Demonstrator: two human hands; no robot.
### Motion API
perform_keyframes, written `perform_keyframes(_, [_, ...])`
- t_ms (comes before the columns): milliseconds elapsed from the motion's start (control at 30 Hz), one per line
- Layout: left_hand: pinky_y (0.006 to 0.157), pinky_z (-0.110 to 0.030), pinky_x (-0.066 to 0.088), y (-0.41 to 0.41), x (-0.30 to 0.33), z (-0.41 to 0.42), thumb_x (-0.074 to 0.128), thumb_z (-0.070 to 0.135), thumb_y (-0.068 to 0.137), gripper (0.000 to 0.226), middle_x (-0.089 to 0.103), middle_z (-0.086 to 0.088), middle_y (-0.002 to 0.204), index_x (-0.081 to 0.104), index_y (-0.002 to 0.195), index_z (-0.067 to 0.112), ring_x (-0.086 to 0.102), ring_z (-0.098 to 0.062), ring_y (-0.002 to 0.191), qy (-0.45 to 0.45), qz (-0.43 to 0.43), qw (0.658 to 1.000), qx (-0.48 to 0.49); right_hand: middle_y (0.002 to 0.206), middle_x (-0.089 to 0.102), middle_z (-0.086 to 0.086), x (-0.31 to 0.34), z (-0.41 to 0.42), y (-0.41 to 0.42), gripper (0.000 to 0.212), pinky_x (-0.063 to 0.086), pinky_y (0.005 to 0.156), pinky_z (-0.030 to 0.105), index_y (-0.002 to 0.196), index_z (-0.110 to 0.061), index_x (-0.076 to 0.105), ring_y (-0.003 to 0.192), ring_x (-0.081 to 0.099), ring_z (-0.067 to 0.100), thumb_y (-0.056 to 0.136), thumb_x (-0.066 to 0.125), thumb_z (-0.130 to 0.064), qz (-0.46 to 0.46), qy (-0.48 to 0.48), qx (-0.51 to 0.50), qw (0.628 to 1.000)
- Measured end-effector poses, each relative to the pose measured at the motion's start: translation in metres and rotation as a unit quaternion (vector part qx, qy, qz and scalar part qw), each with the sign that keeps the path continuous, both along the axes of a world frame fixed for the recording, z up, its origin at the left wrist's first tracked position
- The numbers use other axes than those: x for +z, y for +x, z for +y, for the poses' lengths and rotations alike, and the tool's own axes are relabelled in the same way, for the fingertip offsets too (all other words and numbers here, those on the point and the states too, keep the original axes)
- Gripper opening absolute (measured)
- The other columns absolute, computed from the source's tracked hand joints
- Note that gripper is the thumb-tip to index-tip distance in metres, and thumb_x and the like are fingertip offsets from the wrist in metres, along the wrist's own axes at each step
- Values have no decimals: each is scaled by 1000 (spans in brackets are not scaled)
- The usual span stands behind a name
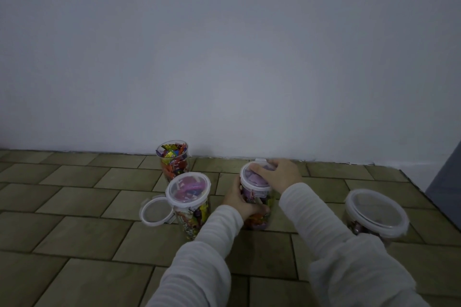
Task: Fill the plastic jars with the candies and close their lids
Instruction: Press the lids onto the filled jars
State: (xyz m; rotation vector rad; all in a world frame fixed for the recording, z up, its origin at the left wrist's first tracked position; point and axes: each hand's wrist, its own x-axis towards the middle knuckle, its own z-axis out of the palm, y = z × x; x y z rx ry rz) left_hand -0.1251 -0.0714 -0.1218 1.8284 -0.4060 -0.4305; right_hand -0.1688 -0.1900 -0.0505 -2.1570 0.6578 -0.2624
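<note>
4 candy jars stand here, 3 lidded, 1 loose lid (156,211); left hand (240,200) grips 1 jar (257,194), right hand (279,174) presses its lid.

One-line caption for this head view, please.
Left hand grips a clear plastic candy jar while right hand presses its white-rimmed lid on.

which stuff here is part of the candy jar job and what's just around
Part of the job:
- jar being closed, left hand gripping its side, right hand pressing its lid
- lidded jar
- open jar of candies by the wall
- loose lid on the floor
- wide lidded jar

Just around:
- tiled floor
- wall
</note>
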Motion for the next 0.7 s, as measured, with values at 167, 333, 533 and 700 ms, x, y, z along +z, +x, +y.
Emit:
perform_keyframes(167, [103, -34, 40, -1, 1, -1, 88, 9, 52, 103, 50, 10, 117, 33, 137, 27, 46, -14, 115, -9, 4, 1000, 0, 136, 52, 6, -2, 0, 3, 74, 47, 98, 36, 137, -19, 48, 115, 54, 24, 77, 71, -54, -30, 16, -4, 999])
perform_keyframes(333, [106, -43, 40, -1, -2, -1, 88, 11, 52, 103, 51, 7, 124, 33, 137, 29, 46, -18, 120, -9, 3, 1000, 0, 129, 44, 4, -3, -2, 2, 54, 47, 96, 35, 127, -28, 55, 113, 51, 22, 82, 61, -58, -3, -46, 41, 998])
perform_keyframes(533, [105, -38, 41, 0, -1, 1, 89, 18, 52, 106, 50, 8, 125, 30, 139, 31, 46, -14, 117, 10, -12, 1000, -15, 118, 56, 0, -2, -12, 7, 57, 49, 87, 31, 123, -23, 58, 105, 56, 21, 78, 66, -58, 18, 2, 67, 998])
perform_keyframes(700, [104, -39, 42, 2, -3, 3, 89, 17, 52, 99, 53, 7, 123, 34, 134, 30, 49, -17, 119, 11, -10, 1000, -19, 117, 66, -1, -24, -20, -5, 30, 49, 86, 29, 106, -34, 68, 100, 60, 12, 94, 47, -52, -59, 185, 73, 978])
